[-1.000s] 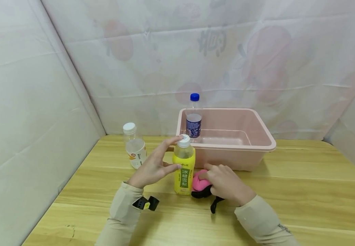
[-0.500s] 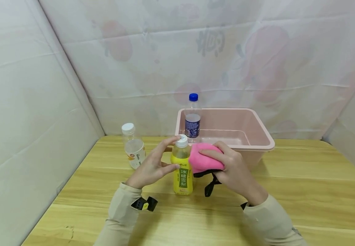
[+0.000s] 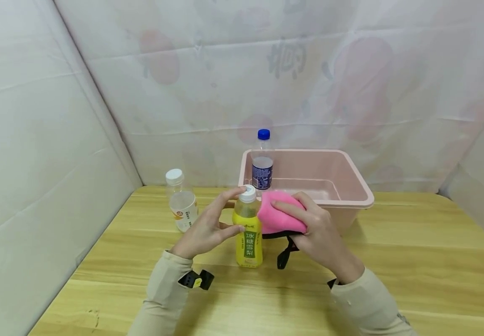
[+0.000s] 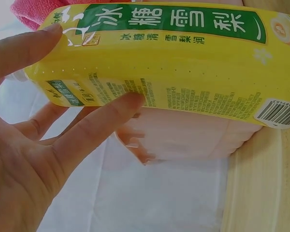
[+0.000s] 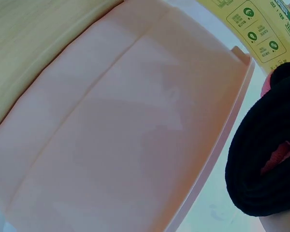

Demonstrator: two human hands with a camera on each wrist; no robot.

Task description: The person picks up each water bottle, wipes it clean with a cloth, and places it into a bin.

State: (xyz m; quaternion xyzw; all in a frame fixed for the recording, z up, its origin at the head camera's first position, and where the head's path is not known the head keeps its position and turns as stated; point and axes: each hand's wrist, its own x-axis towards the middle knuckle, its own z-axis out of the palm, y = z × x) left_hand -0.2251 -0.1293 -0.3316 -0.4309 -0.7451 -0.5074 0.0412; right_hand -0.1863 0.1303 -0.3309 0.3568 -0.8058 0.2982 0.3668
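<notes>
A bottle (image 3: 249, 252) with a yellow label and white cap stands upright on the table. My left hand (image 3: 210, 228) holds it, one finger on the cap and the thumb on the label; the left wrist view shows another finger against its side. My right hand (image 3: 323, 238) grips a soft pink cloth (image 3: 281, 214) with a black edge and hanging black loop. That cloth is up beside the bottle's right shoulder. In the right wrist view, the black rolled edge (image 5: 251, 154) fills the right side, and the fingers are mostly hidden.
Behind the hands sits a pale pink basin (image 3: 351, 202). A clear bottle (image 3: 263, 177) with a blue cap stands by its left end; I cannot tell whether inside it. Another clear bottle (image 3: 183, 205), white-capped, stands left on the wooden table (image 3: 418, 261). Fabric walls (image 3: 208, 88) enclose the table.
The right hand has picked the pink cloth up from the table and raised it to the yellow bottle's upper right side. The left hand stays on the bottle.
</notes>
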